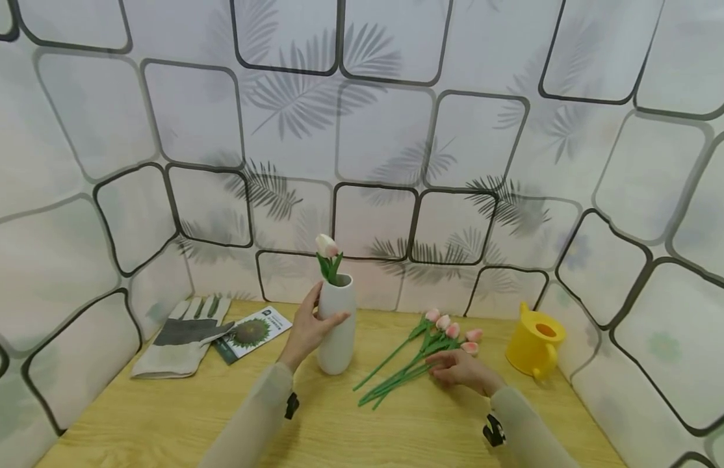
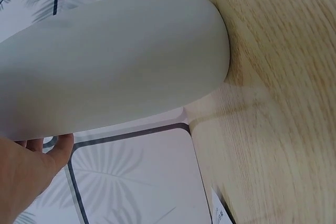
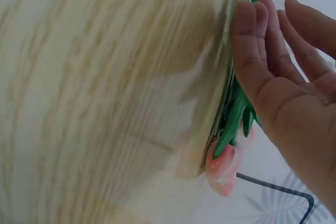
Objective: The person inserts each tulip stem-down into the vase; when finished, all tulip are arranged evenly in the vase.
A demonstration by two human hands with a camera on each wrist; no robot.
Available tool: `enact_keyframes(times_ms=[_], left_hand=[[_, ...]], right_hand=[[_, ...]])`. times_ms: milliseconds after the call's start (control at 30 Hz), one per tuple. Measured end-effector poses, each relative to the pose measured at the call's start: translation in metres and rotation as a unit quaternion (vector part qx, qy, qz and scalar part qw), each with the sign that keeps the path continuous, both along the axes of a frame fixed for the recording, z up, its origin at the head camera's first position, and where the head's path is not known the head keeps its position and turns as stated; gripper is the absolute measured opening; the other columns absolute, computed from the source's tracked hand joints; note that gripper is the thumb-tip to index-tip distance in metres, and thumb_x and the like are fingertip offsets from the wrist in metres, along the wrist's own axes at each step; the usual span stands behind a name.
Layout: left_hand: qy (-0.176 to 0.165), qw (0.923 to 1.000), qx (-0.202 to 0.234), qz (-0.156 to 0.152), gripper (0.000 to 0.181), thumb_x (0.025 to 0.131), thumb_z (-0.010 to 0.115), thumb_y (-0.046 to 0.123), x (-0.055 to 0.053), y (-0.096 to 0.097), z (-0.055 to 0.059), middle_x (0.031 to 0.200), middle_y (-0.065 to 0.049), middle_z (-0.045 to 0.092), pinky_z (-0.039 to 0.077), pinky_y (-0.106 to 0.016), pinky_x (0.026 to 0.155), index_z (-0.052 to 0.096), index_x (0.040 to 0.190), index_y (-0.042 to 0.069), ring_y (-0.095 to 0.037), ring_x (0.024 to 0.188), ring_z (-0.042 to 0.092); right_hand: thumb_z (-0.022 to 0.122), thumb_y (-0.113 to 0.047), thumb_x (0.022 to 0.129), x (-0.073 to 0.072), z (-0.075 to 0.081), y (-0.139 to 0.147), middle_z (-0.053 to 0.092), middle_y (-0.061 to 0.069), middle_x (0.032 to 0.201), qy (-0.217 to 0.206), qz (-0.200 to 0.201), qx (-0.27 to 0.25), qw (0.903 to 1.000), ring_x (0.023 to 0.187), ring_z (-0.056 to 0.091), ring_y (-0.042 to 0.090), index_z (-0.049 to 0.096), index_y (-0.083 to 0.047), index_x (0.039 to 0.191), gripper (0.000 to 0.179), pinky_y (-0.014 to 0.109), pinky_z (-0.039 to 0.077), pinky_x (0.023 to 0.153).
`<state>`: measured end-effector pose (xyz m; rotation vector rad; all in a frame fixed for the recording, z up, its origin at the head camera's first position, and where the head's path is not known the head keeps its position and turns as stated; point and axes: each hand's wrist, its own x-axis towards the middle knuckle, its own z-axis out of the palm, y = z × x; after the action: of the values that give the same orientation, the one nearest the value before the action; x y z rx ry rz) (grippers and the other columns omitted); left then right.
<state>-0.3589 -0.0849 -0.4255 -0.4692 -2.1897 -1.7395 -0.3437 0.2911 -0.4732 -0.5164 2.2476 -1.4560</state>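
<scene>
A tall white vase (image 1: 337, 338) stands upright on the table, with one pale pink-and-white tulip (image 1: 326, 246) rising from its mouth. My left hand (image 1: 306, 331) grips the vase's upper part, thumb across its front. The left wrist view shows the vase's smooth side (image 2: 121, 61) and its base on the wood. To the right lie several pink tulips (image 1: 443, 322), their green stems pointing toward the vase. My right hand (image 1: 463, 370) reaches over these stems near the leaves. In the right wrist view its fingers (image 3: 247, 40) are loosely bent beside the stems, thumb apart.
Left of the vase, a grey-and-white work glove (image 1: 175, 351) overlaps a packet (image 1: 259, 331) picturing a large flower head. A yellow watering can (image 1: 522, 344) stands at the right. Patterned curtain-like walls (image 1: 374, 221) border the wooden table (image 1: 350, 435) at the back and sides.
</scene>
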Motion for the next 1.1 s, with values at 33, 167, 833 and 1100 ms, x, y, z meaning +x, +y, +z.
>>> enact_keyframes(times_ms=[33,167,833,1100], left_hand=[[-0.001,1.0000,0.001,0.000,0.086,0.083,0.079,0.037,0.001,0.000,0.000,0.142,-0.010,0.050,0.051,-0.053,0.096,0.032,0.153,0.020,-0.031,0.125,0.054],[-0.006,1.0000,0.004,0.002,0.088,0.082,0.080,0.036,0.002,-0.002,0.000,0.144,-0.012,0.049,0.050,-0.054,0.096,0.031,0.153,0.019,-0.033,0.125,0.053],[-0.017,0.9998,0.005,-0.009,0.086,0.084,0.079,0.029,0.010,0.000,0.010,0.144,-0.015,0.048,0.049,-0.055,0.098,0.030,0.153,0.016,-0.035,0.127,0.052],[-0.029,0.9994,-0.003,-0.018,0.082,0.086,0.077,0.021,0.030,0.000,0.031,0.143,-0.020,0.048,0.049,-0.055,0.098,0.030,0.153,0.011,-0.037,0.126,0.052]], right_hand=[[0.060,-0.004,0.096,0.000,-0.002,0.001,0.064,0.028,0.119,-0.004,0.002,0.004,1.0000,0.094,0.067,0.018,0.046,0.015,0.136,0.046,0.026,0.056,0.074],[0.059,-0.003,0.096,-0.001,-0.006,0.000,0.067,0.022,0.114,-0.023,0.000,0.005,0.9997,0.087,0.066,0.013,0.044,0.013,0.138,0.048,0.024,0.055,0.069],[0.058,-0.001,0.096,-0.001,-0.012,-0.006,0.066,0.031,0.113,-0.011,-0.078,-0.050,0.9956,0.094,0.072,0.022,0.045,0.022,0.132,0.044,0.034,0.059,0.080],[0.059,-0.007,0.098,0.001,0.001,-0.016,0.068,0.030,0.108,0.024,-0.231,-0.120,0.9653,0.089,0.074,0.023,0.048,0.023,0.129,0.045,0.037,0.058,0.083]])
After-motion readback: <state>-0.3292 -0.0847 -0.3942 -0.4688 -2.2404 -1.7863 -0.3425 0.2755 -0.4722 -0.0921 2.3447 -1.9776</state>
